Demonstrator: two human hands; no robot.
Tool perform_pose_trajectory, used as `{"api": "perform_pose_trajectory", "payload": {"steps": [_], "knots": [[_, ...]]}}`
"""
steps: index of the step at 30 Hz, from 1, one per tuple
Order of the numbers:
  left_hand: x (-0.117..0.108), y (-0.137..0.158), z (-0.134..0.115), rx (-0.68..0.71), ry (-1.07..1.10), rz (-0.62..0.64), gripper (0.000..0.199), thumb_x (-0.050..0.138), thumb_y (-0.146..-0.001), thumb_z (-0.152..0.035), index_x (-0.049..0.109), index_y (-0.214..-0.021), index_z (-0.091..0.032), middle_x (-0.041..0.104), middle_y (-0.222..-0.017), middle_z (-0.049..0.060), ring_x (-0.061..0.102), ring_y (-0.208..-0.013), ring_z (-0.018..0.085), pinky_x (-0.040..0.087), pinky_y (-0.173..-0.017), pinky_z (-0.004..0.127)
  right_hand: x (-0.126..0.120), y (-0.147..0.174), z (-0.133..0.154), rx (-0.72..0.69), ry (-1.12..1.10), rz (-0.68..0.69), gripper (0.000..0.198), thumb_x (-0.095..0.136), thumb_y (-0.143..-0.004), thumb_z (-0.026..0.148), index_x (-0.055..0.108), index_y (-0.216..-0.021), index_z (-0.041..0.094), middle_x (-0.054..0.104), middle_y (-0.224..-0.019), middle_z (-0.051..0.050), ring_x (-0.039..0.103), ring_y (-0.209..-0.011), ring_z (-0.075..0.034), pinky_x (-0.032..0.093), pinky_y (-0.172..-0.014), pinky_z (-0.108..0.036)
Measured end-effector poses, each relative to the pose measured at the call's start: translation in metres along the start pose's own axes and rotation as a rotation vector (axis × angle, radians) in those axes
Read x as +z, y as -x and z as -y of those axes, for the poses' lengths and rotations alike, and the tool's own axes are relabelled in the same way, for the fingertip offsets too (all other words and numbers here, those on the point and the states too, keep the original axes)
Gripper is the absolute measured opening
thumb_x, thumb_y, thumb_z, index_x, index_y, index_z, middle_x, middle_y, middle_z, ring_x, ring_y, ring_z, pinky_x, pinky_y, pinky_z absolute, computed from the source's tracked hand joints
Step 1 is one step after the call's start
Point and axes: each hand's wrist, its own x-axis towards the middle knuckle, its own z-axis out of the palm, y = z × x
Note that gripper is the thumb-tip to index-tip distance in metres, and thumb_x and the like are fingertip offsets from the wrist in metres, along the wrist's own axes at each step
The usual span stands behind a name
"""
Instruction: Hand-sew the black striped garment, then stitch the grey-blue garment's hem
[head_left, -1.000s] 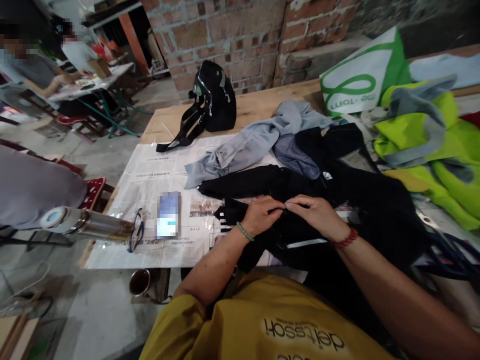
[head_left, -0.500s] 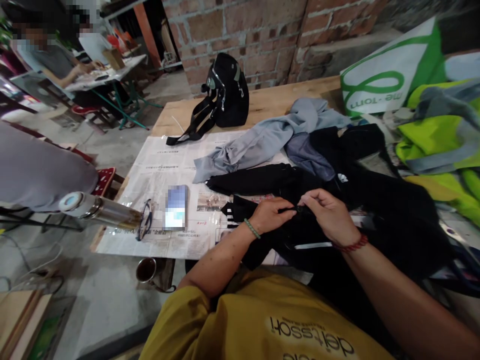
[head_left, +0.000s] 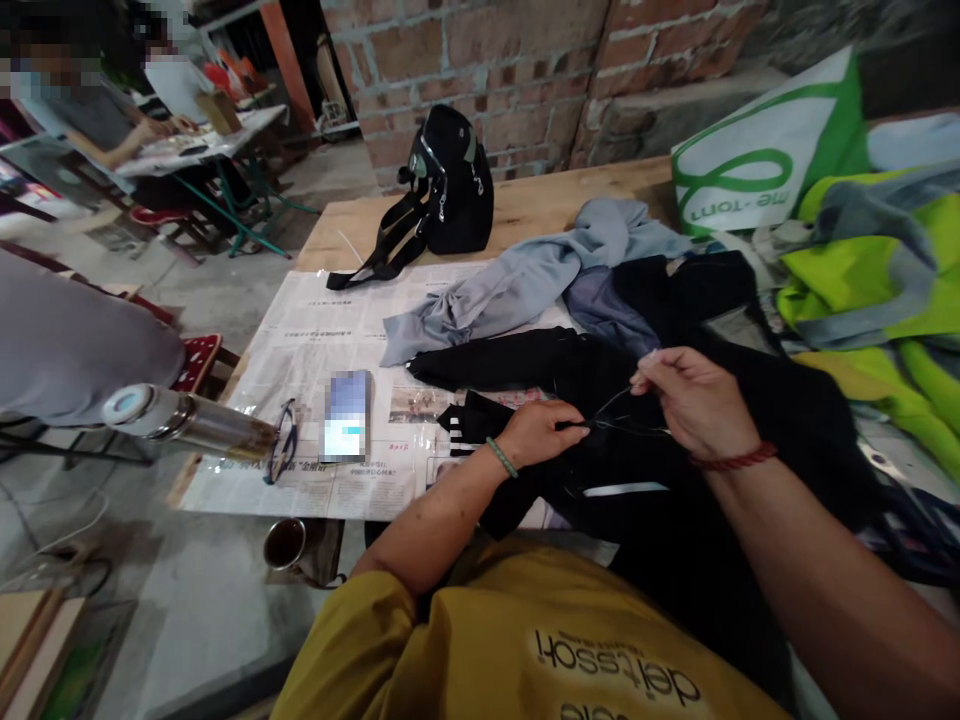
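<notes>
In the head view, the left hand (head_left: 541,433) had thumb and fingertips together on a bit of the black garment (head_left: 637,462), which lay beneath both hands and spread past the right one. The right hand (head_left: 701,408) pinched a pale thread (head_left: 615,402), its length slanting from beside the left fingertips, the hand nearer the pinched cloth.
</notes>
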Motion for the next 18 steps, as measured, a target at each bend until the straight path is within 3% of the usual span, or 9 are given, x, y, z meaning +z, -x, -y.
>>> {"api": "perform_pose_trajectory", "payload": {"steps": [4,7,9,11,15,18], "knots": [[-0.002,-0.002,0.002,-0.076,0.109,-0.023,0.013,0.059,-0.077,-0.026,0.065,-0.075,-0.014,0.063,-0.073,0.001,0.056,-0.069,0.011,0.044,-0.068,0.021,0.002,0.007,0.013,0.15,-0.01,0.169,0.029,0.069,-0.067,0.044,0.051,-0.078,0.023,0.063,-0.066,0.003,0.052,-0.044,-0.009,0.041,-0.042,-0.023],[-0.003,-0.002,0.003,-0.102,0.134,-0.032,0.012,0.06,-0.075,-0.025,0.065,-0.074,-0.014,0.062,-0.072,0.001,0.056,-0.069,0.011,0.044,-0.068,0.021,0.007,0.008,0.018,0.21,-0.033,0.244,0.032,0.062,-0.071,0.051,0.046,-0.083,0.025,0.066,-0.074,0.001,0.063,-0.059,-0.016,0.049,-0.051,-0.029],[-0.004,-0.003,0.003,-0.117,0.152,-0.031,0.012,0.06,-0.075,-0.025,0.065,-0.074,-0.014,0.062,-0.072,0.0,0.056,-0.068,0.011,0.044,-0.067,0.021,0.007,0.005,0.021,0.093,0.011,0.206,0.029,0.057,-0.076,0.051,0.044,-0.084,0.025,0.066,-0.076,0.0,0.066,-0.071,-0.019,0.052,-0.061,-0.034],[-0.003,-0.003,0.004,-0.141,0.166,-0.027,0.012,0.061,-0.075,-0.025,0.065,-0.074,-0.014,0.063,-0.072,0.0,0.056,-0.068,0.011,0.044,-0.067,0.021,0.002,0.001,0.025,-0.119,0.141,0.129,0.023,0.051,-0.082,0.047,0.046,-0.086,0.025,0.066,-0.081,-0.002,0.066,-0.077,-0.019,0.052,-0.07,-0.036],[-0.002,-0.003,0.005,-0.177,0.173,-0.021,0.012,0.061,-0.074,-0.025,0.065,-0.075,-0.014,0.064,-0.074,0.0,0.057,-0.069,0.011,0.044,-0.067,0.02,-0.02,-0.008,0.038,-0.567,0.711,0.012,0.018,0.044,-0.088,0.034,0.056,-0.096,0.023,0.067,-0.098,-0.008,0.063,-0.087,-0.018,0.046,-0.079,-0.031],[-0.002,-0.003,0.005,-0.186,0.18,-0.023,0.012,0.061,-0.074,-0.026,0.066,-0.075,-0.014,0.064,-0.073,0.0,0.057,-0.069,0.011,0.044,-0.066,0.02,-0.038,-0.02,0.051,-0.68,1.019,-0.072,0.025,0.041,-0.089,0.029,0.062,-0.096,0.019,0.067,-0.099,-0.01,0.06,-0.089,-0.017,0.042,-0.078,-0.028]]}}
